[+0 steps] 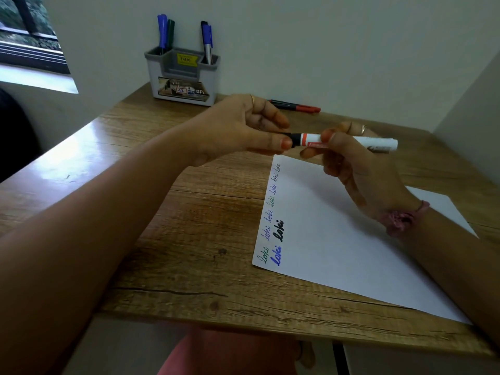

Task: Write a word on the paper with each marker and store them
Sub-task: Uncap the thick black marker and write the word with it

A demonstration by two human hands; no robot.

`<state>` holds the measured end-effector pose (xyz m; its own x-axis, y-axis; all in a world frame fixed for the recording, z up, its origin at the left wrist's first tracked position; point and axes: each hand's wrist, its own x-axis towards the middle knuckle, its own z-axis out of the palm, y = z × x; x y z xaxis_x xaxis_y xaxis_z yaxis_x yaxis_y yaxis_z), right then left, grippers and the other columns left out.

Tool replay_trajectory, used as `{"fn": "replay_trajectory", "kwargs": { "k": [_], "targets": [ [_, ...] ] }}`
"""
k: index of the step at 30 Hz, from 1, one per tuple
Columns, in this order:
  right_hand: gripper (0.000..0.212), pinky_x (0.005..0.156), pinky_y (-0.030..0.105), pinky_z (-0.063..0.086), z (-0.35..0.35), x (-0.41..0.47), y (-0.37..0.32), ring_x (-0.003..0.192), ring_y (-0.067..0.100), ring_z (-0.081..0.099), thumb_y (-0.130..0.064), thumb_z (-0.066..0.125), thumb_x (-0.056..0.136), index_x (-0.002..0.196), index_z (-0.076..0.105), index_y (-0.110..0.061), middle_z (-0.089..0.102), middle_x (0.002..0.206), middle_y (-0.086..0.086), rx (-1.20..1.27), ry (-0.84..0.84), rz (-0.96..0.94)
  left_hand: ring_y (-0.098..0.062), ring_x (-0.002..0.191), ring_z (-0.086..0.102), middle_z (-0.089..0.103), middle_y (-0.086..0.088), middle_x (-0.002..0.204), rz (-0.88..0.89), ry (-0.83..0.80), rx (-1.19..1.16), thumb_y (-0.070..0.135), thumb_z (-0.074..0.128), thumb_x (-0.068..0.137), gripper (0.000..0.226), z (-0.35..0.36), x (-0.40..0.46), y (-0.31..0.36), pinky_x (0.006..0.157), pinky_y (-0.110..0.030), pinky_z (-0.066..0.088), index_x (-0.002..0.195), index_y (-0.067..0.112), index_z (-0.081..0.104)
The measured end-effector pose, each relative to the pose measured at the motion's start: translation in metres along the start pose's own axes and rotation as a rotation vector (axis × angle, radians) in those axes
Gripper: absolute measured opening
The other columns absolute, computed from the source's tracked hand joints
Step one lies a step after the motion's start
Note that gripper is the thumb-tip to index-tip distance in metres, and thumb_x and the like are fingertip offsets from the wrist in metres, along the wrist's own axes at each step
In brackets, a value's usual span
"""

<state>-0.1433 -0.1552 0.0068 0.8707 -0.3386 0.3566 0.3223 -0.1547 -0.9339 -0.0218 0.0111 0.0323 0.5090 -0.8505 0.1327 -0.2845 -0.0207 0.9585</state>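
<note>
Held level above the top edge of the white paper sheet (338,239): white-barrelled marker with black cap (349,140). Right hand (359,169) closed round the barrel, left hand (243,128) pinching the cap. Best pulled straight apart, without twisting, barrel steady, tip clear of the page.

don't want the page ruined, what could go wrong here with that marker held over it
1. The left hand grips the black end of the white marker while the right hand holds its barrel; a jerk on separating could streak ink on fingers or paper.
2. The right wrist hovers above the sheet and may smudge the written words if still wet.
</note>
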Motion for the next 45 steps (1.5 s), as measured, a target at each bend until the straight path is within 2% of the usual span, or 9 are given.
{"fn": "replay_trajectory", "kwargs": {
  "k": [3,8,11,20,27,32,37,42,45],
  "targets": [
    [0.005,0.048,0.018,0.032,-0.001,0.000,-0.002,0.047,0.001,0.046,-0.026,0.068,0.073,0.068,0.069,-0.027,0.056,0.051,-0.013,0.027,0.087,0.000,-0.009,0.069,0.069,0.072,-0.002,0.075,0.002,0.118,-0.258,0.013,0.069,0.065,0.034,0.001,0.002,0.001,0.062,-0.014,0.053,0.097,0.007,0.060],
    [0.024,0.051,0.017,0.038,0.004,-0.001,0.005,0.054,0.002,0.047,-0.014,0.067,0.077,0.101,0.068,-0.017,0.063,0.065,-0.011,0.052,0.047,0.017,-0.006,0.062,0.065,0.070,-0.004,0.075,-0.023,0.269,-0.544,0.010,0.065,0.081,0.033,0.010,0.004,-0.005,0.056,-0.012,0.051,0.110,-0.001,0.057],
    [0.026,0.052,0.020,0.036,0.004,0.001,0.005,0.056,0.009,0.043,-0.013,0.050,0.078,0.094,0.070,-0.014,0.066,0.072,0.000,0.096,0.061,-0.004,-0.007,0.063,0.064,0.068,-0.006,0.081,-0.010,0.325,-0.600,0.010,0.063,0.083,0.029,0.014,0.005,-0.008,0.058,-0.013,0.053,0.111,0.002,0.056],
    [0.020,0.052,0.017,0.041,0.004,-0.001,0.010,0.049,0.003,0.051,-0.013,0.051,0.094,0.108,0.061,-0.002,0.070,0.092,0.009,-0.319,0.087,-0.203,-0.009,0.079,0.067,0.068,-0.002,0.092,0.051,0.508,-0.673,0.014,0.057,0.089,0.012,0.024,0.009,-0.014,0.075,-0.021,0.057,0.101,0.014,0.060],
    [0.021,0.043,0.016,0.033,0.010,-0.006,0.015,0.040,0.005,0.038,-0.015,0.039,0.100,0.088,0.056,-0.015,0.070,0.068,-0.001,-0.324,0.051,-0.162,-0.015,0.098,0.066,0.066,-0.004,0.100,0.082,0.512,-0.719,0.010,0.056,0.089,0.022,0.030,0.008,-0.014,0.081,-0.026,0.057,0.111,0.010,0.058],
    [0.042,0.046,0.022,0.032,0.011,-0.009,0.020,0.045,0.011,0.035,-0.022,0.035,0.101,0.064,0.054,-0.015,0.047,0.058,0.018,-0.382,0.016,-0.129,-0.014,0.095,0.065,0.064,-0.005,0.098,0.117,0.465,-0.694,0.008,0.053,0.090,0.023,0.030,0.006,-0.010,0.083,-0.028,0.056,0.113,0.012,0.056],
    [0.047,0.045,0.016,0.031,0.008,-0.008,0.024,0.043,0.005,0.034,-0.024,0.034,0.101,0.092,0.052,0.018,0.043,0.058,0.007,-0.290,0.001,-0.024,-0.015,0.096,0.065,0.063,-0.007,0.099,0.119,0.461,-0.655,0.006,0.052,0.091,0.020,0.033,0.006,-0.011,0.080,-0.027,0.057,0.109,0.013,0.057],
    [0.035,0.042,0.014,0.031,0.009,-0.006,0.018,0.041,0.002,0.034,-0.022,0.033,0.101,0.079,0.058,-0.010,0.048,0.052,-0.007,-0.247,-0.026,0.001,-0.016,0.097,0.065,0.062,-0.010,0.104,0.120,0.437,-0.673,0.004,0.051,0.091,0.025,0.034,0.006,-0.012,0.080,-0.027,0.057,0.111,0.016,0.056],
    [0.033,0.042,0.015,0.033,0.008,0.001,0.012,0.040,0.003,0.038,-0.020,0.032,0.101,0.081,0.056,-0.010,0.057,0.049,-0.011,-0.248,-0.072,-0.004,-0.020,0.103,0.064,0.062,-0.015,0.109,0.141,0.402,-0.673,-0.001,0.052,0.089,0.032,0.029,0.006,-0.009,0.083,-0.030,0.056,0.113,0.020,0.055]
  ]
}}
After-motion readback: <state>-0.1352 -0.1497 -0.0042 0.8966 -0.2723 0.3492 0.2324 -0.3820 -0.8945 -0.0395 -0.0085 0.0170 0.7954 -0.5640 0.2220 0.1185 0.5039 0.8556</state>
